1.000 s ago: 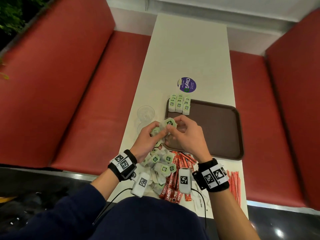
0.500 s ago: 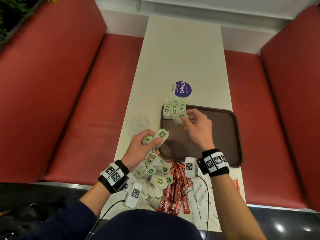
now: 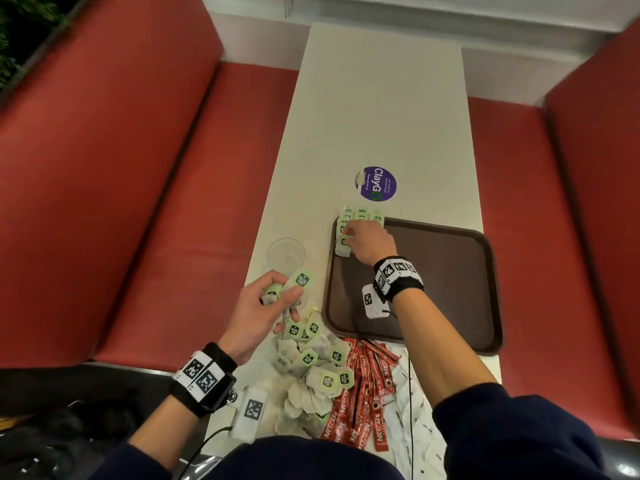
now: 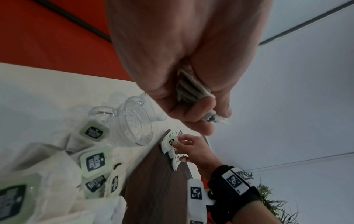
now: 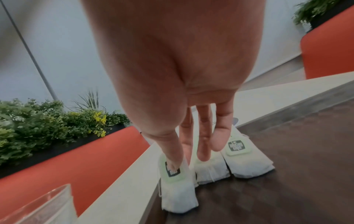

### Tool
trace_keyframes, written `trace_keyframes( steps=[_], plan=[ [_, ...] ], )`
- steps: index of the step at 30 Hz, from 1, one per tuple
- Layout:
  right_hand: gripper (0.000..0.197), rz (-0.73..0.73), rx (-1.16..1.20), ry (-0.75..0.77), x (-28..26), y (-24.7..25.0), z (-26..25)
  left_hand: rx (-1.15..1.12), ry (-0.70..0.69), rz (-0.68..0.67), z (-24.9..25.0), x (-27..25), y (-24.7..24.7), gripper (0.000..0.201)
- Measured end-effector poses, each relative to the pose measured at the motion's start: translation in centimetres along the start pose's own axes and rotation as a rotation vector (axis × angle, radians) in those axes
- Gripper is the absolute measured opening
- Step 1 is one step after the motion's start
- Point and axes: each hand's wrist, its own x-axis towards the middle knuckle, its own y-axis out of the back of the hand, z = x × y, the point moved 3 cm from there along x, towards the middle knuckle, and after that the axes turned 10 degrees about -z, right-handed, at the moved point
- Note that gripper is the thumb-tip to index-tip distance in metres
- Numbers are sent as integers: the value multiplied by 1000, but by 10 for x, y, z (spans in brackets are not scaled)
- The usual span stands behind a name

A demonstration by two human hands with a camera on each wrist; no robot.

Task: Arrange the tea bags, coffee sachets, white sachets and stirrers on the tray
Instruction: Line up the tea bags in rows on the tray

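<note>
Tea bags [image 3: 311, 368] are lying in a loose heap on the near end of the table [image 3: 381, 116], closest to the person, beside red coffee sachets [image 3: 360, 393] and white sachets [image 3: 412, 420]. Just beyond the heap, the left hand [image 3: 258, 306] is hovering above the table, curling its fingers round a few tea bags, one green tag [image 3: 302, 279] sticking up. Further out, the right hand [image 3: 370, 242] is reaching to the far left corner of the brown tray [image 3: 450, 289], its nearly straight fingers pressing a tea bag [image 5: 177, 183] into the rows there. That bag is sitting right at the tray's left rim. This looks like the tea-bag step, well short of finished. Next, the left hand probably needs passing another bag across. Most of the tray is lying bare. A clear glass [image 3: 286, 256] is standing near that rim, easily knocked.
</note>
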Motion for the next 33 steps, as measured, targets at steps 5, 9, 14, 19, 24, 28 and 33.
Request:
trace_keyframes(
  steps=[5, 9, 14, 19, 24, 28, 33],
  plan=[
    [24, 31, -22, 18, 12, 1, -2, -14, 1, 24, 3, 3, 5, 25],
    [28, 150, -8, 59, 8, -5, -1, -14, 0, 26, 4, 7, 7, 25],
    [27, 232, 60, 36, 0, -18, 6, -7, -4, 23, 5, 11, 7, 35],
    [33, 215, 70, 10, -4, -35, 7, -4, -1, 12, 6, 14, 3, 39],
    [35, 257, 113, 13, -11, -35, 4, -8, 4, 6, 9, 16, -1, 37],
    [22, 280, 497, 142, -42, -15, -19, -14, -9, 4, 11, 19, -3, 36],
    [29, -71, 827, 353, -111, 7, -55, -34, -14, 21, 11, 26, -12, 31]
  ],
)
